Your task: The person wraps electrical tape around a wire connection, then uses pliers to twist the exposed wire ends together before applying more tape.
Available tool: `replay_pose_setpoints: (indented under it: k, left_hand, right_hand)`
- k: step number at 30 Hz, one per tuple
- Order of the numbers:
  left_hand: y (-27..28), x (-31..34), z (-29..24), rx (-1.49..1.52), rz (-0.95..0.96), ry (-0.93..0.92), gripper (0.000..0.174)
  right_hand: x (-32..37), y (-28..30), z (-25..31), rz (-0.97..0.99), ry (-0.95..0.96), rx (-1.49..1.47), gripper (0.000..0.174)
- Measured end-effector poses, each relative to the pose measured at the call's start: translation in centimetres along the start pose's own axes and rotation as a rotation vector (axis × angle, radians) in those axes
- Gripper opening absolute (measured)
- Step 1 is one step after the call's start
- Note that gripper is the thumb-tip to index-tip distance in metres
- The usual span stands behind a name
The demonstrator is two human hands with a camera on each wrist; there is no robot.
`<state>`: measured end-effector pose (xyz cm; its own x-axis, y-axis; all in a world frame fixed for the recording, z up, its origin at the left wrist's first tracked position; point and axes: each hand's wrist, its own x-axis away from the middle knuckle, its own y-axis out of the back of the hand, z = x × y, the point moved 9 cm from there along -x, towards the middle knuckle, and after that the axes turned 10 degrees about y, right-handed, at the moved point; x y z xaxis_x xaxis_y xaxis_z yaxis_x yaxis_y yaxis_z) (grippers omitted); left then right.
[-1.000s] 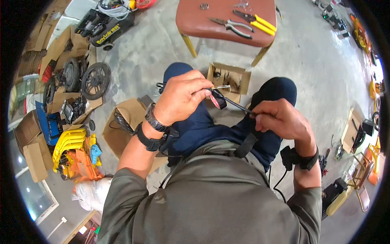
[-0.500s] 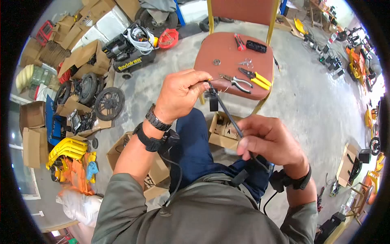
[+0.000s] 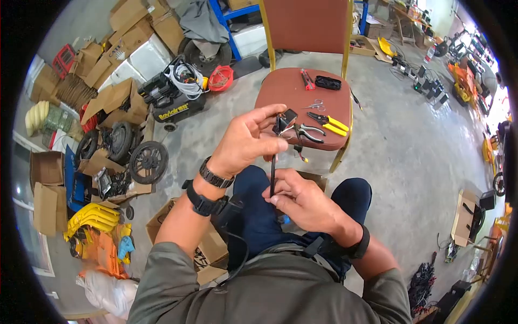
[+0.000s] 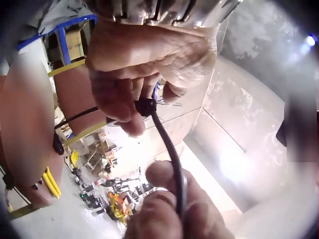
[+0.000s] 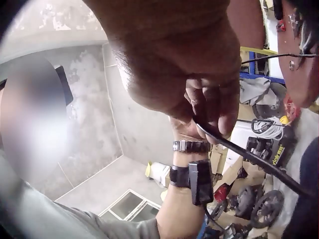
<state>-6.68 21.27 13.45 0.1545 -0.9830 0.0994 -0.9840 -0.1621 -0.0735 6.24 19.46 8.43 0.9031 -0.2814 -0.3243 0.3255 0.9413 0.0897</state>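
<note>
A black cable runs upright between my two hands in the head view. My left hand holds its upper end, with the thumb stretched across in front. Around that end are a dark, block-like piece and thin bare wire strands. In the left wrist view, the curled fingers grip the black cable end, partly hidden by the palm. Lower down, my right hand pinches the cable between thumb and fingers. From the right wrist view the cable slants away below the fingers.
Ahead stands a reddish-brown chair with grey-handled pliers, yellow-handled wire strippers, scissors, a red tool and a black bundle. A cardboard box sits by my left leg. An air compressor and wheels are leftward.
The head view has tilted up, showing more of the chair. My right hand has moved left and under my left hand, turning the cable from slanted to nearly upright. My left thumb has stretched out.
</note>
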Motion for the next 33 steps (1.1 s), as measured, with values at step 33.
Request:
replay_pose_setpoints:
  k: [33]
  left_hand:
    - [-5.3,4.6,-13.9,-0.296,0.197,-0.333,0.069]
  right_hand:
    - [1.9,15.4,13.2,-0.386,0.263,0.518,0.019]
